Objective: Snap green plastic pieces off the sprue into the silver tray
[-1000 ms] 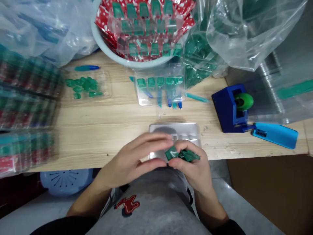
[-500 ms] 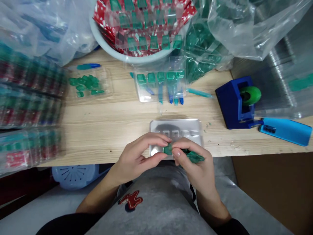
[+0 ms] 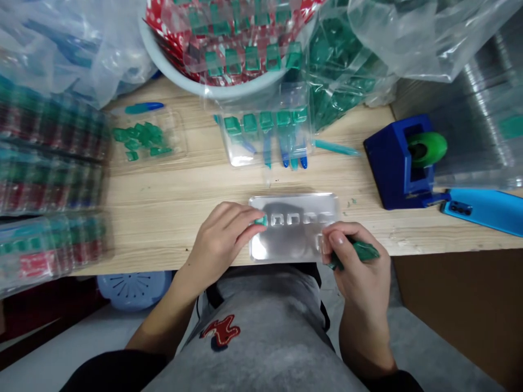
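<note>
The pale wooden table (image 3: 180, 201) runs across the whole scene, with stacked clear packs (image 3: 53, 179) along its left side. At the far middle is the pale basin (image 3: 163, 60), heaped with red spotted packets and clear packaging. To the right stands the blue tape dispenser (image 3: 388, 158), well apart from the hands. The clear plastic tray (image 3: 294, 239) lies flat at the near edge of the table, between the hands, a row of small moulded recesses across it. That nearness to the edge is a risk: a forearm or sleeve catching the rim could tip it off

The right hand (image 3: 362, 277) is at the tray's right end, its fingers curled closed around a bunch of dark green pieces (image 3: 365, 250), some jutting out past the thumb. If that grip loosens, a piece could slip out and drop over the edge. The left hand (image 3: 223, 231) has thumb and forefinger nearly together, pinching one green piece (image 3: 260, 220) at the leftmost recess; whether it is seated cannot be told. Let go while crooked, it might sit tilted or pop out
</note>
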`<action>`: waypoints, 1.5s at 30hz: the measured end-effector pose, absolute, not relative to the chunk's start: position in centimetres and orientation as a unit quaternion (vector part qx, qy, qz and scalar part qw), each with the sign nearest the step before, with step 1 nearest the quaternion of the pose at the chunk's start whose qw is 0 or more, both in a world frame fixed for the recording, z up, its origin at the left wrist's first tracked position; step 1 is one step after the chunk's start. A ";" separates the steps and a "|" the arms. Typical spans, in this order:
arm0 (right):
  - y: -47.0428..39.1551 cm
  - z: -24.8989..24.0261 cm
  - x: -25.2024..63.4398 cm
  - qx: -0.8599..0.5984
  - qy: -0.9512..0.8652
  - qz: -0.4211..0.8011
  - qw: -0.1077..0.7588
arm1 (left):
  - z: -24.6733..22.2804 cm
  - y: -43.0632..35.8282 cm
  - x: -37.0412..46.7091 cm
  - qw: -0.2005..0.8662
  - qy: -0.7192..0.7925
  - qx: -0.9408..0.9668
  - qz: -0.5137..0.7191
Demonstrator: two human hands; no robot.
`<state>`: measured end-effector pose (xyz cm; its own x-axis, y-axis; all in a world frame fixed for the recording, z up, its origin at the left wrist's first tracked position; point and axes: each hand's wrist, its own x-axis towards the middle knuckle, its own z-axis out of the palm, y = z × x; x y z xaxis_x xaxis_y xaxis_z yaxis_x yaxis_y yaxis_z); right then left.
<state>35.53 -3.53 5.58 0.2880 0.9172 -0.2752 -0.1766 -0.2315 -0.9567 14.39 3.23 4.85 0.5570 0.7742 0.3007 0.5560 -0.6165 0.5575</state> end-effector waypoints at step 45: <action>-3.1 7.0 34.1 -0.515 -0.594 0.404 0.468 | 7.9 2.1 16.1 0.484 0.389 0.741 0.257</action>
